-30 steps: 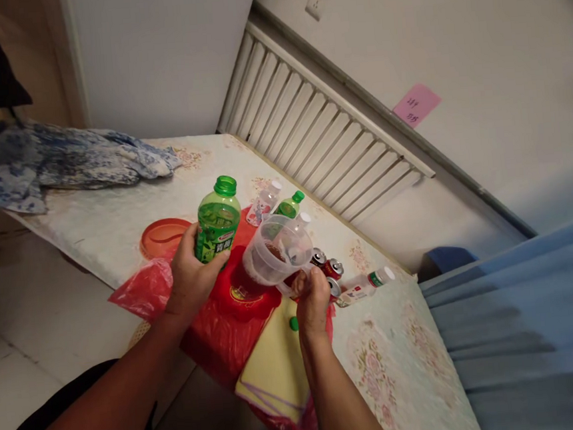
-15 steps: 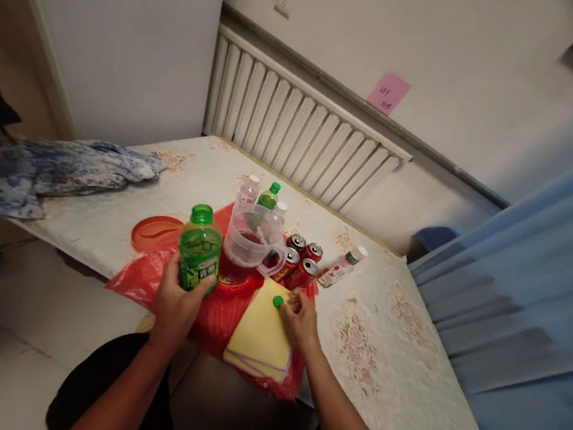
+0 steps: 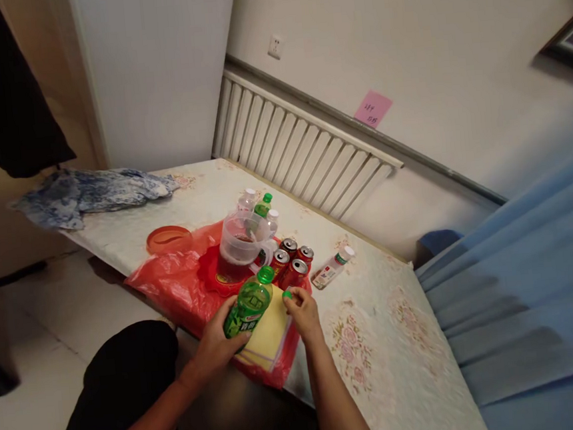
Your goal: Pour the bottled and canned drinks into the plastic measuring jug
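My left hand (image 3: 221, 338) is closed round a green drink bottle (image 3: 248, 308), which tilts to the right with its mouth uncapped. Between the fingertips of my right hand (image 3: 304, 312) is a green bottle cap (image 3: 287, 295), just right of the bottle's neck and apart from it. Beneath both hands lies a yellow cloth (image 3: 271, 333) on a red plastic bag (image 3: 172, 278). Behind the bottle stands a clear plastic pitcher (image 3: 238, 240) holding a dark reddish drink, on a red scalloped tray (image 3: 208, 279).
Several red cans (image 3: 294, 273) stand right of the pitcher, and several small bottles (image 3: 264, 205) behind it. A bottle (image 3: 332, 269) lies on its side farther right. An orange lid (image 3: 169, 239) and a blue-white cloth (image 3: 114, 188) are on the left of the table (image 3: 400, 365).
The green bottle has moved right and down, from upright to tilted, and is now nearer the cap. My right hand still pinches the cap. The camera view has shifted.
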Tool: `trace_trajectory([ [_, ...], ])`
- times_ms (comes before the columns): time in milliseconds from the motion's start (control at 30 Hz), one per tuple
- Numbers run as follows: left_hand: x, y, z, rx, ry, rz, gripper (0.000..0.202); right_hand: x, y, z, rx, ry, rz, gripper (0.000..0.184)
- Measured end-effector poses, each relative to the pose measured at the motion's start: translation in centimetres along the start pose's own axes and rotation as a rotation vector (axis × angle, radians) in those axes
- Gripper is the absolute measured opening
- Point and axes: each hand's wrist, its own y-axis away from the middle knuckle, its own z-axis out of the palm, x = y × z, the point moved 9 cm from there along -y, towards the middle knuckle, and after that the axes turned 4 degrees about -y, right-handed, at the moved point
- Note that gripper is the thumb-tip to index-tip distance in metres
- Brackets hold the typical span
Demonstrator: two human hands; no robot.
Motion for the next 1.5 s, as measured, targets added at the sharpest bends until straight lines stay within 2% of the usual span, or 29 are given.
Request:
trace_trajectory([
  [67, 0.0, 0.4, 1.5, -0.035, 0.003, 0.006, 0.079, -2.6, 0.3, -1.9, -0.054, -0.168, 0.006, 0.026],
  [133, -0.1, 0.7, 2.7, -0.045, -0.009, -0.005, 0.079, -6.2, 0.8, -3.8, -0.125, -0.318, -0.04, 0.032],
  [267, 0.9, 1.5, 4.5, -0.068, -0.041, 0.016, 0.075, -12.9, 2.2, -6.8, -0.223, -0.225, -0.236, 0.028],
  [333, 1.7, 1.9, 5.1, -0.091, -0.046, 0.032, 0.073, -14.7, 3.1, -7.3, -0.263, -0.145, -0.312, 0.024],
  [400, 2.4, 2.2, 5.5, -0.11, -0.054, 0.039, 0.072, -15.5, 3.9, -7.6, -0.293, -0.087, -0.362, 0.023],
  [700, 4.1, 3.0, 6.9, -0.193, -0.107, 0.077, 0.069, -15.7, 5.4, -8.9, -0.326, 0.006, -0.403, 0.024],
  [933, 4.7, 3.1, 7.3, -0.184, -0.146, 0.1, 0.067, -15.6, 6.0, -9.5, -0.331, 0.057, -0.391, 0.025],
  [1167, 4.5, 3.3, 7.5, -0.193, -0.151, 0.13, 0.067, -14.9, 6.1, -9.9, -0.293, 0.16, -0.323, 0.017],
  [1300, 4.8, 3.3, 7.5, -0.188, -0.162, 0.15, 0.065, -14.0, 6.1, -10.0, -0.225, 0.251, -0.231, 0.008],
  [1400, 5.1, 3.4, 7.6, -0.2, -0.191, 0.151, 0.065, -13.2, 6.2, -10.2, -0.161, 0.306, -0.172, 0.024],
  [1500, 5.3, 3.4, 7.6, -0.205, -0.21, 0.143, 0.066, -12.8, 6.4, -10.2, -0.142, 0.285, -0.179, 0.028],
])
